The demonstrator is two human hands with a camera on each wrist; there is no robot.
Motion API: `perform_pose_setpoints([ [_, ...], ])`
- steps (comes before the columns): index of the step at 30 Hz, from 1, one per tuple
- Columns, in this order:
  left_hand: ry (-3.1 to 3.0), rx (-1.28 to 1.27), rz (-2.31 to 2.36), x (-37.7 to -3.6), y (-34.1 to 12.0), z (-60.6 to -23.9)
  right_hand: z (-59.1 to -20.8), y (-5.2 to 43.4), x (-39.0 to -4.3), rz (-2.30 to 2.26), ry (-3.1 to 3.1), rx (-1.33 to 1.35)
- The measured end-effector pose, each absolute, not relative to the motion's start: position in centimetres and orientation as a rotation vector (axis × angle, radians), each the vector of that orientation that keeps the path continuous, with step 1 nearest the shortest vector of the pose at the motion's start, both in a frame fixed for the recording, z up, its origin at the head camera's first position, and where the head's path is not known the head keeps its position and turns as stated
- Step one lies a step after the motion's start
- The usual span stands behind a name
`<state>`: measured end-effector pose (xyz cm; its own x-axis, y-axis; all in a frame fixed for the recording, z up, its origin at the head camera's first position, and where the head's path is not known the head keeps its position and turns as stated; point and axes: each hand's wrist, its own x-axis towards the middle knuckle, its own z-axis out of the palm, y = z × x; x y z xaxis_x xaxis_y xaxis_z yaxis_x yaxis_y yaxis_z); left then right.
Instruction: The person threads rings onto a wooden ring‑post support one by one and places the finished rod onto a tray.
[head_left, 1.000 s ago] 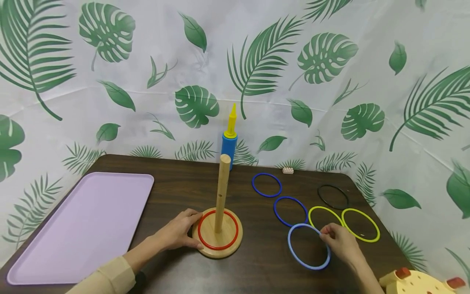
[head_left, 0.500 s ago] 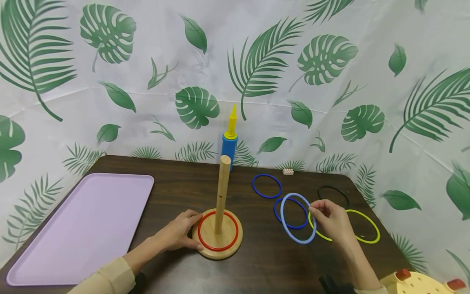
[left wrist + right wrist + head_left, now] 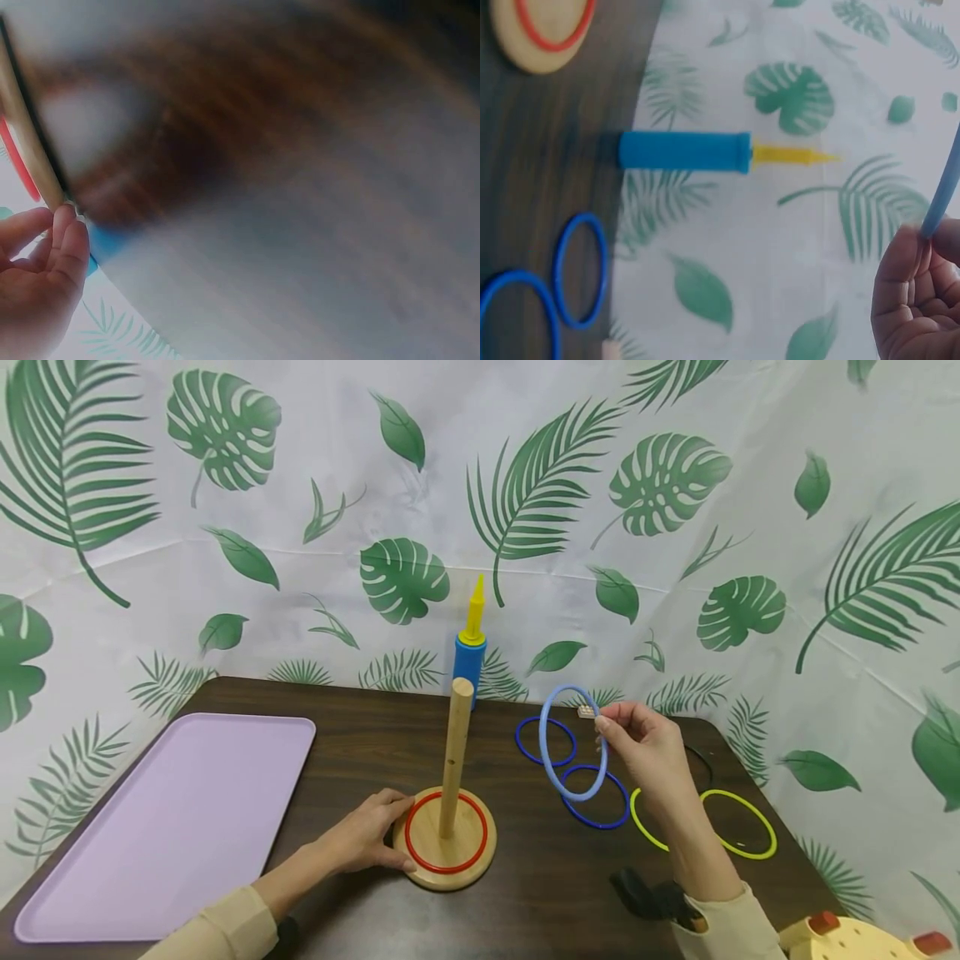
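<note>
On the desk (image 3: 360,752), the wooden peg stand (image 3: 450,827) carries one red ring (image 3: 446,862); five rings lie loose. The left hand (image 3: 367,837) rests flat against its base, and the right hand (image 3: 645,747) pinches the light blue ring (image 3: 572,742) aloft beside the peg, not yet threaded.

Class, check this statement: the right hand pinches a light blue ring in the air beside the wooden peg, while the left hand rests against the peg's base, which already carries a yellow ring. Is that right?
Not quite. The ring on the base is a red ring, not yellow, as the head view shows. The rest stands: the right hand pinches the light blue ring in the air beside the wooden peg, and the left hand rests against the base.
</note>
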<state>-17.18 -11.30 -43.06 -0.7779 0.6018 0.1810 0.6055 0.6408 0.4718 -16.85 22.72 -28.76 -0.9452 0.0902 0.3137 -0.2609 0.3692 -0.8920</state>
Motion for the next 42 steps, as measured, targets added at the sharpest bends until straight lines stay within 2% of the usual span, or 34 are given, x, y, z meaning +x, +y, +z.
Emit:
perform_pose_setpoints([
  [12, -2.855, -1.035, -0.833, -17.1, -11.4, -43.3, -26.8, 18.4, -18.3, 1.634, -2.266, 0.356],
  [25, -2.874, -1.032, -0.847, -17.1, -11.4, -43.2, -26.3, 14.7, -19.3, 1.644, -2.269, 0.484],
  [35, -2.854, -1.033, -0.841, -17.1, -11.4, -43.2, -27.6, 12.9, -19.9, 1.62, -2.315, 0.564],
  [42, -2.84, -1.022, -0.833, -17.3, -11.4, -43.1, -30.4, 12.5, -20.4, 1.528, -2.418, 0.504],
])
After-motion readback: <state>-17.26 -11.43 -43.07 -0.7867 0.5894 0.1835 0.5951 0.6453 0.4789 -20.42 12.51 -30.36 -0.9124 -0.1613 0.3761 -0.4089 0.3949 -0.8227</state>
